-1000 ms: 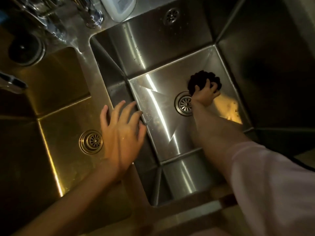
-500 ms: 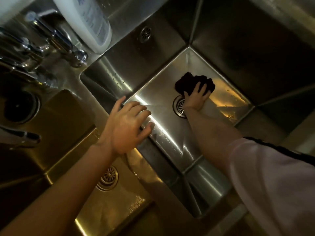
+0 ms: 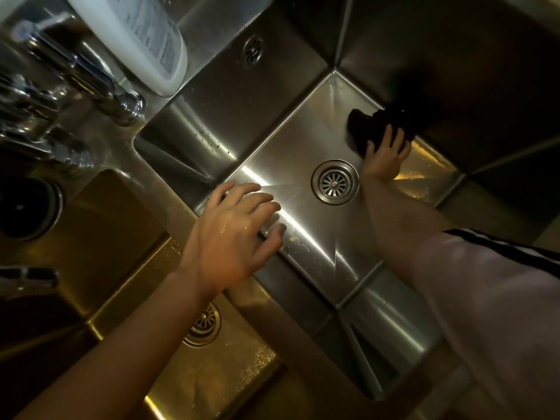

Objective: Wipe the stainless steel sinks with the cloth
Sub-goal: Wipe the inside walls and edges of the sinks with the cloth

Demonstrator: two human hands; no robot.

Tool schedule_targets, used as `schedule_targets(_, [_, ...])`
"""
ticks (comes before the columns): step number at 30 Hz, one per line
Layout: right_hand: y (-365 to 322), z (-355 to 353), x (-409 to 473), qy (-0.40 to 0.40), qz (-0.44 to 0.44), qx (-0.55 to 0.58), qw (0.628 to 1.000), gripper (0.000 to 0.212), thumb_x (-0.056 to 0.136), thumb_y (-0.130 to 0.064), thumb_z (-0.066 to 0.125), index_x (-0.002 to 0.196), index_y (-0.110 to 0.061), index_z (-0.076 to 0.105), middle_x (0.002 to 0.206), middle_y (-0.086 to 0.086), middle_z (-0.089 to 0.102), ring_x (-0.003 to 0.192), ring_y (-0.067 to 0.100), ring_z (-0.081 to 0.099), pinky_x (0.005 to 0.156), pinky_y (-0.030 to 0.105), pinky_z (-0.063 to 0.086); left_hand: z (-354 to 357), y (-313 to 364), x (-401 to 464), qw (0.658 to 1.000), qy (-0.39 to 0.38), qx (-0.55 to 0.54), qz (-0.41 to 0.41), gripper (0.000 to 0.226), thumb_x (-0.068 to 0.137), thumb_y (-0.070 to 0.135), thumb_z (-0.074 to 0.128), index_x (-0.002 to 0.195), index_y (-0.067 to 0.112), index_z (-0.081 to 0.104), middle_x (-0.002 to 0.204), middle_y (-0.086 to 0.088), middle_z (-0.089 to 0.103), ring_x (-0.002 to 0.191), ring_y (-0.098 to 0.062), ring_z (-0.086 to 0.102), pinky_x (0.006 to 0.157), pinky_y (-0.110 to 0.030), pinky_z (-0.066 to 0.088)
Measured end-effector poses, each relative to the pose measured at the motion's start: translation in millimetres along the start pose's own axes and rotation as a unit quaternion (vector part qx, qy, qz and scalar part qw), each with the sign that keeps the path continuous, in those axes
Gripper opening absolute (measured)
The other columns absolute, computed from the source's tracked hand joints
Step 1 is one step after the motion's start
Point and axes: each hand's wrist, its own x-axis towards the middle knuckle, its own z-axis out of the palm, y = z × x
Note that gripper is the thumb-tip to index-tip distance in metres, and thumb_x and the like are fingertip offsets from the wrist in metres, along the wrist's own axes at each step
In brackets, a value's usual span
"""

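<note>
The right hand [image 3: 384, 156] lies palm-down with fingers spread over a dark cloth [image 3: 372, 128], pressing it flat onto the floor of the right sink [image 3: 297, 140], in the far right corner where the floor meets the shadowed side wall. The left hand [image 3: 233, 234] holds nothing; its fingers are loosely spread and bent over the divider [image 3: 291, 301] between the two basins, fingertips reaching onto the right sink's floor.

In this single head view the surroundings are dim, lit by a streak of glare across brushed stainless steel. The right sink is a deep, square-cornered basin with creased, folded-looking walls, a round slotted drain [image 3: 335, 183] in its floor just left of the right wrist, and a small overflow grille [image 3: 253, 51] on its far wall. The left sink [image 3: 100, 225] glows yellow-gold, speckled with water drops, with its own round drain [image 3: 203, 325] partly behind the left forearm.

The cloth is a crumpled, lumpy wad, almost black, with no clear long axis; it bunches beyond the fingertips toward the corner.

On the far left rim stand chrome tap fittings [image 3: 127, 106] and a white plastic bottle [image 3: 142, 34] with a printed label. A pale sleeve [image 3: 491, 298] with a dark stripe covers the right upper arm.
</note>
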Motion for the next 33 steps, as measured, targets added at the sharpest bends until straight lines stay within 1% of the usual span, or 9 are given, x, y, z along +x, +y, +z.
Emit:
schedule_targets(3, [5, 5, -34, 0.009, 0.090, 0.021, 0.996, 0.057, 0.098, -0.040, 0.040, 0.151, -0.024, 0.026, 0.158, 0.004, 0.022, 0.144, 0.033, 0.020, 0.118, 0.038, 0.017, -1, 1, 0, 1.000, -0.004, -0.002, -0.001, 0.043, 0.094, 0.042, 0.038, 0.114, 0.017, 0.067, 0.121, 0.000, 0.065, 0.125, -0.019, 0.049, 0.110, -0.037, 0.025])
schedule_targets(5, [0, 8, -55, -0.004, 0.111, 0.024, 0.994, 0.056, 0.099, -0.039, 0.038, 0.151, -0.022, 0.024, 0.158, 0.007, 0.020, 0.144, 0.033, 0.019, 0.118, 0.038, 0.013, -1, 0, 1, 1.000, -0.005, -0.003, -0.001, 0.044, 0.094, 0.043, 0.037, 0.114, 0.016, 0.067, 0.121, -0.001, 0.064, 0.126, -0.019, 0.048, 0.111, -0.033, 0.020])
schedule_targets(10, [-11, 7, -42, -0.034, 0.006, -0.021, 0.999, 0.052, 0.098, -0.031, 0.043, 0.148, -0.020, 0.031, 0.156, 0.006, 0.024, 0.145, 0.034, 0.015, 0.120, 0.041, 0.017, -1, 1, 1, 1.000, -0.015, -0.001, -0.008, 0.046, 0.093, 0.044, 0.036, 0.115, 0.016, 0.065, 0.123, -0.003, 0.064, 0.127, -0.020, 0.047, 0.111, -0.032, 0.015])
schedule_targets(14, [-3, -11, 14, -0.058, -0.075, -0.026, 0.995, 0.050, 0.096, -0.027, 0.049, 0.144, -0.025, 0.037, 0.154, 0.002, 0.029, 0.144, 0.030, 0.019, 0.109, 0.044, 0.038, -1, 2, 1, 1.000, -0.005, -0.006, -0.004, 0.045, 0.093, 0.043, 0.037, 0.115, 0.014, 0.066, 0.122, -0.004, 0.065, 0.125, -0.018, 0.046, 0.110, -0.029, 0.013])
schedule_targets(16, [7, -16, 25, -0.050, -0.081, -0.013, 0.995, 0.048, 0.095, -0.028, 0.049, 0.143, -0.027, 0.039, 0.153, 0.000, 0.031, 0.142, 0.030, 0.023, 0.105, 0.044, 0.041, -2, 2, 2, 1.000, -0.002, -0.009, -0.002, 0.046, 0.093, 0.042, 0.038, 0.113, 0.013, 0.067, 0.120, -0.004, 0.065, 0.124, -0.019, 0.046, 0.110, -0.029, 0.014])
schedule_targets(20, [19, -6, -9, -0.020, 0.058, 0.027, 0.998, 0.056, 0.098, -0.038, 0.042, 0.150, -0.024, 0.027, 0.158, 0.003, 0.021, 0.143, 0.031, 0.020, 0.118, 0.040, 0.021, -4, 2, 2, 1.000, -0.009, -0.008, -0.005, 0.046, 0.092, 0.041, 0.038, 0.113, 0.012, 0.067, 0.120, -0.005, 0.065, 0.124, -0.021, 0.049, 0.110, -0.031, 0.016])
schedule_targets(24, [6, 6, -59, -0.008, 0.174, 0.053, 0.983, 0.061, 0.098, -0.043, 0.039, 0.152, -0.021, 0.020, 0.159, 0.010, 0.019, 0.143, 0.033, 0.022, 0.118, 0.037, 0.012, -4, 2, 2, 1.000, -0.011, -0.013, -0.005, 0.046, 0.092, 0.041, 0.039, 0.113, 0.012, 0.067, 0.120, -0.005, 0.065, 0.123, -0.022, 0.050, 0.109, -0.033, 0.018])
schedule_targets(30, [-23, 10, -74, -0.044, 0.165, 0.049, 0.984, 0.064, 0.097, -0.038, 0.045, 0.152, -0.021, 0.017, 0.158, 0.011, 0.017, 0.144, 0.035, 0.019, 0.115, 0.041, 0.025, -5, 2, 1, 1.000, -0.023, -0.014, 0.000, 0.048, 0.092, 0.042, 0.037, 0.113, 0.012, 0.068, 0.121, -0.005, 0.065, 0.124, -0.023, 0.049, 0.108, -0.038, 0.024])
schedule_targets(33, [-8, 5, -47, -0.033, 0.095, 0.012, 0.995, 0.059, 0.097, -0.037, 0.045, 0.150, -0.023, 0.024, 0.157, 0.009, 0.022, 0.143, 0.035, 0.021, 0.112, 0.042, 0.029, -5, 2, 1, 1.000, -0.026, -0.012, 0.003, 0.047, 0.092, 0.042, 0.037, 0.113, 0.012, 0.068, 0.120, -0.005, 0.065, 0.124, -0.023, 0.049, 0.107, -0.040, 0.026])
